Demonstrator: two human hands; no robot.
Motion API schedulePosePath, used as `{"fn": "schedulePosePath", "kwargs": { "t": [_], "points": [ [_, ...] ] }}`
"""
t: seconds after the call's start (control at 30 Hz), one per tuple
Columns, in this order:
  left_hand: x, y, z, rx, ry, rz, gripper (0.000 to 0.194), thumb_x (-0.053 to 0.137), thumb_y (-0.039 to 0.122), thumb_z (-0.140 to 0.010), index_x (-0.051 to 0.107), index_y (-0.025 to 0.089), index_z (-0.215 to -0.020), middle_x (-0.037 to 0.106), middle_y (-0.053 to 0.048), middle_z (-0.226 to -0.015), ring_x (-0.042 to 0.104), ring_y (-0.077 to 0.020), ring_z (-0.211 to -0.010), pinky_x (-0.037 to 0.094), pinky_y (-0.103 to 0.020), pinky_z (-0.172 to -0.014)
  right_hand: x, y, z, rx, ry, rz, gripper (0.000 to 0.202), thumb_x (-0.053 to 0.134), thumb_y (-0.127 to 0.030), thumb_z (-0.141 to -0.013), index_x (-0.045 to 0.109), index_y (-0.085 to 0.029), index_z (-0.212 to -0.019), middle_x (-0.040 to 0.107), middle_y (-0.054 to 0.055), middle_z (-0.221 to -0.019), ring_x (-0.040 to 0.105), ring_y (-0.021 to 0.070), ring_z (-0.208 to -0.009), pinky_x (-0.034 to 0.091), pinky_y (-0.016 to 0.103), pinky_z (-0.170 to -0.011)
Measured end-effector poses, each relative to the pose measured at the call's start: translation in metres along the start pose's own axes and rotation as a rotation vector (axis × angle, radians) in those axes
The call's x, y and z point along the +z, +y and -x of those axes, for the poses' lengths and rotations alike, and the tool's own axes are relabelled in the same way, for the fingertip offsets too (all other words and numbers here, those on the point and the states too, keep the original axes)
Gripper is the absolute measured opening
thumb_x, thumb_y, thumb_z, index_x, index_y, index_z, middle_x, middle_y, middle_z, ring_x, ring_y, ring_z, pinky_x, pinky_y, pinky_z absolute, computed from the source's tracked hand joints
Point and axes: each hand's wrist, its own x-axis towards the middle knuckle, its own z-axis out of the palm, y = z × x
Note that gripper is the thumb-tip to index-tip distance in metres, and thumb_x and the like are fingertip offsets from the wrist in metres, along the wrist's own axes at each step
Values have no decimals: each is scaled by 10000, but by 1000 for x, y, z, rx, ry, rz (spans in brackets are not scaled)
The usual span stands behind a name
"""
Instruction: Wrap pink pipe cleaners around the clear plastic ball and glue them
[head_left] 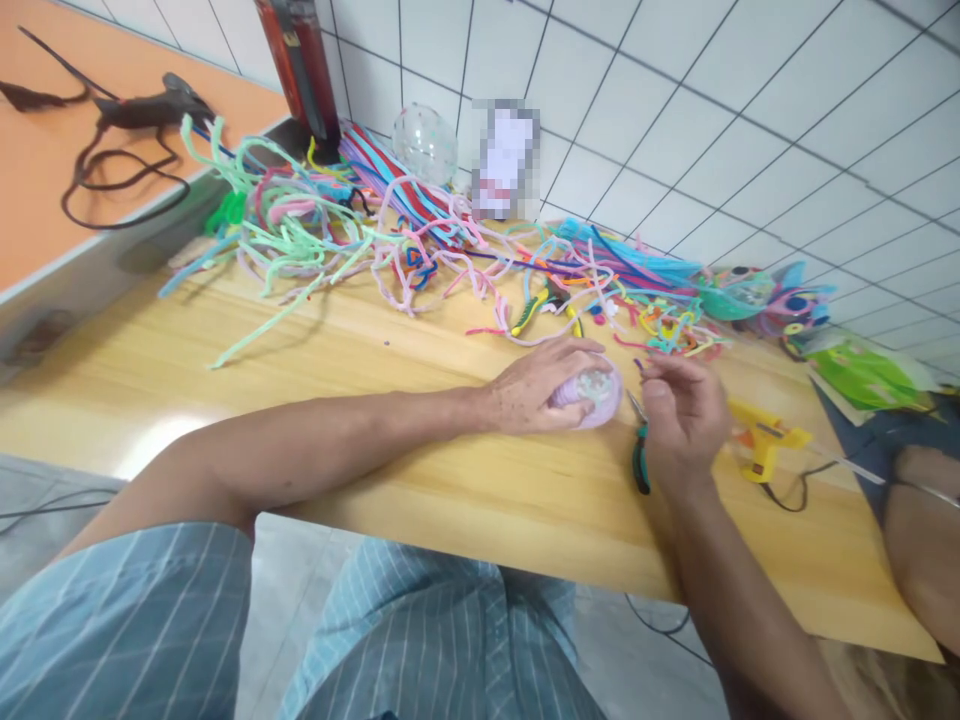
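My left hand [534, 385] is wrapped around a lilac ball [609, 402], which rests on or just over the wooden table. Its side looks wound with fuzzy pipe cleaner, and a pale, clear-looking patch shows on top. To the right, my right hand [686, 415] is raised with thumb and fingers pinched. A short dark purple piece [638, 367] pokes out at its fingertips, too small and blurred to name surely. Beside that hand lie pliers [640, 462] with teal and black handles, partly covered by it.
Tangled pipe cleaners [300, 235] line the back, with a clear ball [425, 145] and a phone [505, 165], its picture blurred. Yellow-handled pliers [530, 311] lie before them. A yellow glue gun [766, 442] with a cord sits right, near another person's arm [926, 530].
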Motion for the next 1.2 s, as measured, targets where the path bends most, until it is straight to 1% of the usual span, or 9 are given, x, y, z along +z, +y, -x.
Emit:
{"fn": "schedulePosePath", "kwargs": {
  "t": [0.1, 0.13, 0.2, 0.37, 0.53, 0.77, 0.9, 1.03, 1.2],
  "points": [
    [-1, -1, 1, 20, 14, -2, 494, 614, 409, -998, 537, 187, -1433, 628, -217, -1476, 584, -339, -1454, 509, -575, -1214, 7, 7, 7, -96, -95, -63, 380, 688, -415, -986, 667, -290, -1344, 684, 116, -1336, 663, 307, -1276, 636, 487, -929],
    [-1, -1, 1, 23, 15, -3, 494, 610, 412, -1004, 530, 192, -1439, 626, -215, -1481, 583, -337, -1458, 509, -578, -1213, 8, 7, 9, -119, -132, -77, 408, 691, -405, -985, 649, -301, -1377, 663, 125, -1391, 632, 320, -1340, 638, 500, -948],
    [-2, -1, 2, 24, 13, -5, 502, 608, 416, -1009, 517, 203, -1454, 626, -209, -1484, 588, -334, -1454, 511, -583, -1211, 8, 4, 10, -155, -168, -84, 438, 678, -378, -996, 623, -323, -1427, 640, 130, -1446, 608, 330, -1388, 629, 530, -989],
    [-5, 2, 2, 34, 20, 2, 564, 631, 396, -988, 482, 195, -1494, 645, -201, -1455, 593, -344, -1444, 526, -589, -1196, 6, -4, 11, -234, -161, -11, 424, 658, -318, -1002, 649, -328, -1426, 679, 118, -1421, 645, 333, -1342, 564, 605, -1088],
    [-5, 2, 2, 28, 5, -19, 556, 631, 391, -997, 484, 211, -1502, 644, -187, -1465, 580, -336, -1470, 526, -579, -1203, 8, -7, 8, -289, -154, 35, 396, 683, -286, -985, 677, -292, -1380, 717, 118, -1362, 693, 318, -1276, 564, 570, -1079],
    [-5, -1, 3, 42, -1, 18, 571, 637, 384, -999, 494, 193, -1517, 646, -202, -1458, 569, -341, -1474, 502, -581, -1217, 11, -7, 9, -259, -161, 30, 407, 693, -306, -978, 660, -278, -1382, 730, 123, -1347, 701, 312, -1251, 585, 539, -1043],
    [-4, -1, 3, 14, -8, 22, 574, 640, 412, -992, 499, 204, -1508, 627, -207, -1491, 560, -346, -1484, 498, -592, -1219, 10, -6, 9, -210, -162, -9, 404, 687, -291, -976, 663, -294, -1379, 720, 119, -1363, 693, 314, -1265, 609, 526, -1001],
    [-5, 1, 3, -29, -34, 50, 577, 646, 417, -974, 504, 220, -1498, 625, -200, -1497, 556, -351, -1492, 487, -614, -1227, 10, -7, 8, -221, -172, 23, 406, 706, -304, -955, 666, -287, -1358, 728, 126, -1353, 702, 324, -1253, 597, 563, -1035],
    [-5, 1, 3, -27, -32, 43, 567, 639, 405, -977, 500, 225, -1496, 636, -193, -1490, 556, -345, -1494, 479, -612, -1232, 11, -9, 9, -229, -184, 10, 410, 674, -347, -970, 657, -288, -1375, 729, 122, -1352, 695, 333, -1267, 568, 575, -1071]
  ]
}}
